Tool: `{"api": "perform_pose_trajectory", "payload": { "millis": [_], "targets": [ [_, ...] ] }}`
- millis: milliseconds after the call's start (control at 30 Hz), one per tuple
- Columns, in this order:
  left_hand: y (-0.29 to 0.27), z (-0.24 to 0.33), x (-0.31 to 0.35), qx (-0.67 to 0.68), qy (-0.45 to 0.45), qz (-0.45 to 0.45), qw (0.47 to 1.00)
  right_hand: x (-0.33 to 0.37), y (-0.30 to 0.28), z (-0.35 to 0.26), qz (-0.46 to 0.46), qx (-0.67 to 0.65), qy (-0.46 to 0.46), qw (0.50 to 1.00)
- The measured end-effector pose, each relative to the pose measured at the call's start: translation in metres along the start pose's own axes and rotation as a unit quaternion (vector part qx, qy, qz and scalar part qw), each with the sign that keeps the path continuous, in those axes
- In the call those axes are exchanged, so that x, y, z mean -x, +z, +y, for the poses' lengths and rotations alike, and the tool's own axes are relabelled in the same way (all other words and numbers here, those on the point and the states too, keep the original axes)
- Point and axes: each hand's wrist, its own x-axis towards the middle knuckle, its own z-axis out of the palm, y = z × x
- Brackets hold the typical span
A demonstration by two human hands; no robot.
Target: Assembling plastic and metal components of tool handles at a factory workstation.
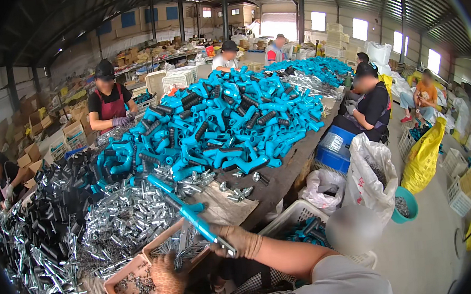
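Note:
My right hand (239,240), in a tan patterned glove, is closed around the lower end of a long blue tool (197,222) with a black section and a metal end. The tool slants up and left over the bench. At the edge of a pink tray (114,292), my left hand (167,277) has its gloved fingers bent together; what they hold, if anything, is hidden. Small metal fasteners (136,287) lie in that tray. A second pink tray (162,239), partly behind the tool, holds thin metal parts.
A big heap of blue handles (227,119) covers the bench; metal fittings (124,218) and black sleeves (46,219) are piled left. A white crate (294,212), white sack (369,171) and teal basin (404,205) stand right. Several people work around the bench.

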Motion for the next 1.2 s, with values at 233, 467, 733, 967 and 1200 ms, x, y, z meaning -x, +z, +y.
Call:
{"api": "perform_pose_trajectory", "payload": {
  "millis": [233, 467, 733, 967, 1200],
  "targets": [
    [0.003, 0.009, 0.009, -0.044, 0.025, -0.013, 0.999, -0.064, -0.064, -0.045, -0.005, -0.062, -0.001, 0.998],
    [-0.008, 0.018, 0.004, -0.054, 0.059, -0.018, 0.997, -0.091, -0.084, -0.019, 0.045, -0.064, -0.014, 0.997],
    [-0.004, 0.016, 0.007, -0.081, 0.023, -0.016, 0.996, -0.103, -0.093, -0.011, -0.018, -0.102, 0.021, 0.994],
    [0.004, 0.024, -0.003, -0.062, 0.011, 0.017, 0.998, -0.092, -0.087, -0.025, -0.030, -0.083, 0.021, 0.996],
    [0.005, 0.021, 0.009, -0.054, -0.010, -0.002, 0.999, -0.088, -0.082, -0.017, -0.014, -0.041, 0.007, 0.999]
  ]
}}
